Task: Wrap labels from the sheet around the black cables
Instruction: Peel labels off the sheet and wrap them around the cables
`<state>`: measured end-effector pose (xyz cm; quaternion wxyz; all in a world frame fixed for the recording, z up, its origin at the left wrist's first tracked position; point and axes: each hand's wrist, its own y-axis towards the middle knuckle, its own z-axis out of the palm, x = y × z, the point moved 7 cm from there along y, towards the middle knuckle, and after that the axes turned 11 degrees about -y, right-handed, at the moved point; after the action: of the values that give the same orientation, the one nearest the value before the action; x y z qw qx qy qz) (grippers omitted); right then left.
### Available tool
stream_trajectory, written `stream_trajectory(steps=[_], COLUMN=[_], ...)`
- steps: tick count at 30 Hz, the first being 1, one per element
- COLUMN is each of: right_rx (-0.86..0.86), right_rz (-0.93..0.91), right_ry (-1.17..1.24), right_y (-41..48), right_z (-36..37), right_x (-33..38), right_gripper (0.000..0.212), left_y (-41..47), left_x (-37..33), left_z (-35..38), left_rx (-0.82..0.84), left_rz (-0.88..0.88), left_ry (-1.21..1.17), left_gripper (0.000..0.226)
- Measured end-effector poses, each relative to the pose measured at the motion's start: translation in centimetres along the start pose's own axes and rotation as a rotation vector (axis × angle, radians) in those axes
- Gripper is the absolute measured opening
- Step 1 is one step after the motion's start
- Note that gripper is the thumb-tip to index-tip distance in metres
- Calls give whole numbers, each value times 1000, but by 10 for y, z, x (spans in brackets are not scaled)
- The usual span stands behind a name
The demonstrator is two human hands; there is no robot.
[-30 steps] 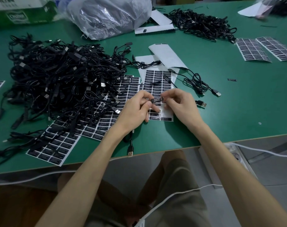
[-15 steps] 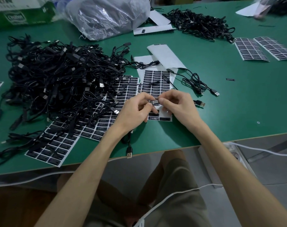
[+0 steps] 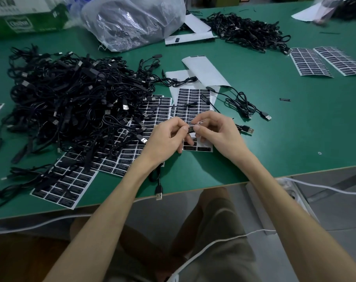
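The left hand (image 3: pixel 169 137) and right hand (image 3: pixel 215 133) meet just above the white sheet of black rectangular labels (image 3: pixel 195 110) lying on the green bench (image 3: pixel 295 129). Both hands have curled fingers and pinch opposite ends of a small black label strip (image 3: pixel 191 129). The large tangled heap of black cables (image 3: pixel 71 102) sits left of the sheet.

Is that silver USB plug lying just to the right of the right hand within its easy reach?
Probably yes: the USB plug lies on the table just beside the right hand, nothing between. But that hand pinches the label with the left hand, so it must let go first.
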<state>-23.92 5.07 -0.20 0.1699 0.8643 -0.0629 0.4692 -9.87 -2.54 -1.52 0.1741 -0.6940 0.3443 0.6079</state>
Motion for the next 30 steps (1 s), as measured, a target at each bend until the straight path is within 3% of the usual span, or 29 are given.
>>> stream_trajectory(steps=[9,19,23,30], right_rx=[13,-108,-41,120], right_rz=[-31,22,79,42], right_ry=[8,219,285,54], right_y=[1,-1,-2,-3], right_z=[2,-11,-7,9], right_x=[-2,-10,-11,-1], right_gripper=[9,15,23,35], left_y=[-1,-1,-1,-3], left_x=[2,-7,-14,-12], left_z=[-2,-1,-15,-17], left_rx=[-6,15,-96,-119], left_rz=[-27,9,82,43], left_ry=[-7,29,-7,-228], left_gripper=[17,16,14,19])
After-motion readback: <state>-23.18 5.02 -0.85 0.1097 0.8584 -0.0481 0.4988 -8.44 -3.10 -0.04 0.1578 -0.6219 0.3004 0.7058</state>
